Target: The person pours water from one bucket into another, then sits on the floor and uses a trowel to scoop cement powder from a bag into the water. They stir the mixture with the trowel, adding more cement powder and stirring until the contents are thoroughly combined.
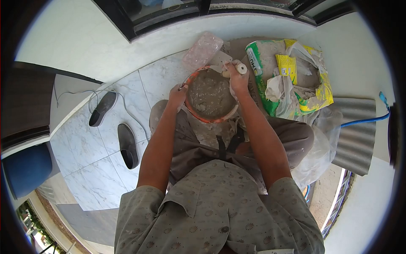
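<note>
An orange bucket (189,109) stands between my legs, filled with wet grey mortar (211,94) that has a lumpy surface. At its left side my left hand (177,95) is closed on the rim, beside what looks like a bit of dark wire handle. My right hand (237,78) is wrapped around the pale round handle (241,68) of a trowel, over the bucket's upper right edge. A pale, flat surface that may be the trowel's blade (220,59) shows just left of this hand; the fingers hide where it joins the handle.
An open green-and-yellow bag (262,91) of grey powder lies to the right. Behind the bucket is a cloudy pinkish plastic container (204,48). Dark shoes (127,142) and a thin cable (127,108) rest on marble-look tiles (91,169). A corrugated sheet (355,139) and blue hose (366,121) are far right.
</note>
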`<act>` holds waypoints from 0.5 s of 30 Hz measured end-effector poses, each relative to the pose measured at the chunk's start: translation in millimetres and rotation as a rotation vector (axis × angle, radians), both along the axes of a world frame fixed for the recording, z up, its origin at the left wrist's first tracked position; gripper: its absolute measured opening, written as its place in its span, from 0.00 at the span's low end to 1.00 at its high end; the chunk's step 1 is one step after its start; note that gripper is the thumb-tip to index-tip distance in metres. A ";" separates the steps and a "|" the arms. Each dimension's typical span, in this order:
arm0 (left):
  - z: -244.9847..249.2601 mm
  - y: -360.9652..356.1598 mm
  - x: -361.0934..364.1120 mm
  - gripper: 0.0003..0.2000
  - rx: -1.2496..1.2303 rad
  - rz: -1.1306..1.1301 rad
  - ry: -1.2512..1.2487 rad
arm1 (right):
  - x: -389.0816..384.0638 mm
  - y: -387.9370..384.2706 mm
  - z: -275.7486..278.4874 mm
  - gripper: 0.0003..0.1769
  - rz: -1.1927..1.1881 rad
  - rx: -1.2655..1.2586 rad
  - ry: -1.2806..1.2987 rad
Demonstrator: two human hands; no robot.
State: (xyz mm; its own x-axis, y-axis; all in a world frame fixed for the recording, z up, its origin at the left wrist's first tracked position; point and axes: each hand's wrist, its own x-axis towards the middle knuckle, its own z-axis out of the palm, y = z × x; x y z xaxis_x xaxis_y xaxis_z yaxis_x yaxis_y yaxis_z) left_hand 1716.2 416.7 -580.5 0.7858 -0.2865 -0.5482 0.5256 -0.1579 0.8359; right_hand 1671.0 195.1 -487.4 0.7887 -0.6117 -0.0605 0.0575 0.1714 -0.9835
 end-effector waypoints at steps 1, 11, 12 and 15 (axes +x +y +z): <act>-0.1 -0.2 -0.2 0.19 -0.009 0.005 0.001 | 0.5 2.9 -28.2 0.09 -0.014 0.033 0.026; -13.6 1.9 4.0 0.18 -0.032 -0.013 -0.004 | -35.8 18.3 -28.7 0.08 0.329 0.157 0.149; -14.1 2.1 4.3 0.18 -0.022 -0.020 -0.009 | -36.7 16.0 -22.6 0.08 0.342 0.140 0.166; -15.4 2.3 5.4 0.18 -0.024 -0.022 -0.009 | -29.5 6.3 22.2 0.07 0.388 0.071 0.216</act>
